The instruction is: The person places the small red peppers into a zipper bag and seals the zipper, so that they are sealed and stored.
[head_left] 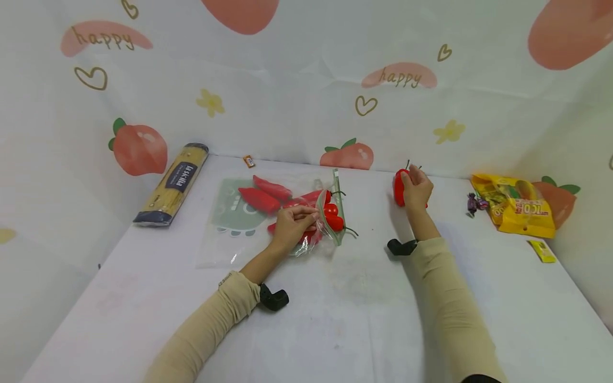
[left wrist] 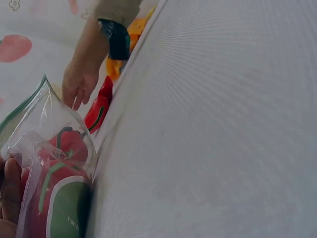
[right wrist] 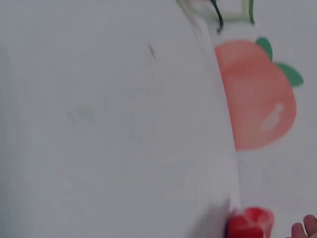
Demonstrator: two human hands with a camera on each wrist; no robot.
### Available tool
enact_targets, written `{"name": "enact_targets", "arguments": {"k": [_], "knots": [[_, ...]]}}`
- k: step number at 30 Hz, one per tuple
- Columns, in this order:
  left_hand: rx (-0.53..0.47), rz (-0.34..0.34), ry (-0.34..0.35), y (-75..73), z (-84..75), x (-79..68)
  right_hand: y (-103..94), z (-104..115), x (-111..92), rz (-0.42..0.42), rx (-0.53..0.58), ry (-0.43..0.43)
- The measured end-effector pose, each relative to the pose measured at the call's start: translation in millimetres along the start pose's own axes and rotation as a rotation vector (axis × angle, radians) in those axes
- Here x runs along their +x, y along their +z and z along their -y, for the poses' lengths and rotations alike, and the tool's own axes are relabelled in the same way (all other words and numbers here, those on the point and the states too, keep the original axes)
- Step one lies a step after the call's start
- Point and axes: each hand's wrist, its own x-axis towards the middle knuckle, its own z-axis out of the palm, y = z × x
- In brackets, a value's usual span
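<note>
A clear zip bag (head_left: pixel 210 255) with a green printed panel lies on the white table, its mouth facing right. Several red peppers (head_left: pixel 261 200) are inside it, and more with green stems (head_left: pixel 334 221) sit at the mouth. My left hand (head_left: pixel 291 227) pinches the bag's upper layer near the opening, holding it raised; the left wrist view shows its fingers (left wrist: pixel 11 191) on the plastic. Farther right, my right hand (head_left: pixel 419 189) hovers by red peppers (head_left: pixel 398 190) at the table's back. Its fingertips (right wrist: pixel 310 224) stand apart from the red pepper (right wrist: pixel 247 224) in the right wrist view.
A pack of spaghetti (head_left: pixel 173 183) lies at the back left, with a small wrapped candy (head_left: pixel 249 161) near it. To the right are a yellow candy bag (head_left: pixel 519 207), purple-wrapped candy (head_left: pixel 473 204) and a yellow packet (head_left: pixel 542 251). A printed cloth wall (head_left: pixel 287 106) borders the table's back.
</note>
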Motion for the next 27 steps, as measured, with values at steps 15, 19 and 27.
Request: {"name": "enact_targets", "arguments": {"k": [15,19,27], "knots": [[0.002,0.004,-0.002,1.4,0.0,-0.8,9.8,-15.0,15.4,0.069,-0.349,0.079],[0.011,0.008,-0.004,2.0,0.7,-1.4,14.4,-17.8,16.4,0.136,-0.422,0.177],[0.013,-0.013,-0.010,1.4,-0.8,-0.9,21.9,-13.9,8.3,0.203,-0.368,0.257]]}}
